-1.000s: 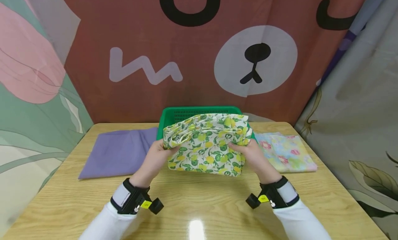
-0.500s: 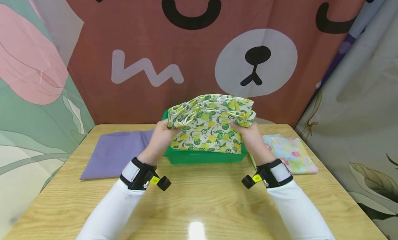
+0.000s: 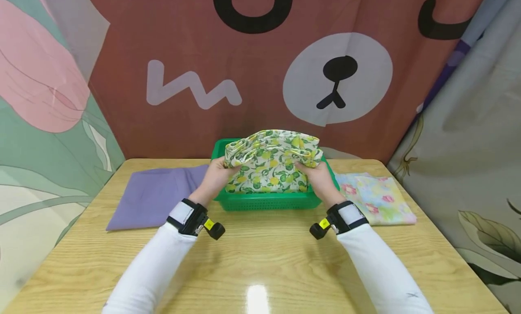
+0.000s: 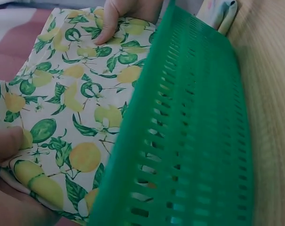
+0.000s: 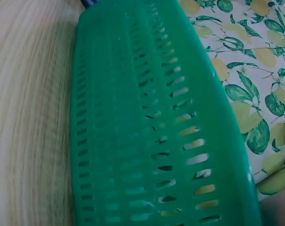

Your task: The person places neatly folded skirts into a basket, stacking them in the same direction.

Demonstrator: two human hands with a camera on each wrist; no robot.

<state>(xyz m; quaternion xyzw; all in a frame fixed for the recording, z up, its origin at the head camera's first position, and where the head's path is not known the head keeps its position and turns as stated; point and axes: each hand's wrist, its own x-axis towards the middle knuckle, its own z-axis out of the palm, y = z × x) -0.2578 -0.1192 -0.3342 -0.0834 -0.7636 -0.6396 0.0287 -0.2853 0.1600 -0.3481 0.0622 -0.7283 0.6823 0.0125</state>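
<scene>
A folded cloth (image 3: 270, 167) printed with lemons and green leaves is held upright between both hands, its lower part inside the green plastic basket (image 3: 268, 202). My left hand (image 3: 218, 173) grips its left edge, thumb on the near face, also plain in the left wrist view. Opposite it, my right hand (image 3: 319, 177) pinches the right edge with the thumb in front. Through the slots of the basket wall (image 5: 133, 117) in the right wrist view, bits of the print show. The basket's floor is hidden behind cloth and wall.
Left of the basket lies a folded purple cloth (image 3: 154, 198) on the wooden table (image 3: 260, 250). A pastel floral cloth (image 3: 376, 198) lies folded at the right. Behind the table hangs a brown curtain (image 3: 260, 78) with a bear's face.
Both hands have carried the lemon-print cloth away from me, from in front of the basket up over its near rim, then down so its lower edge sits behind that rim.
</scene>
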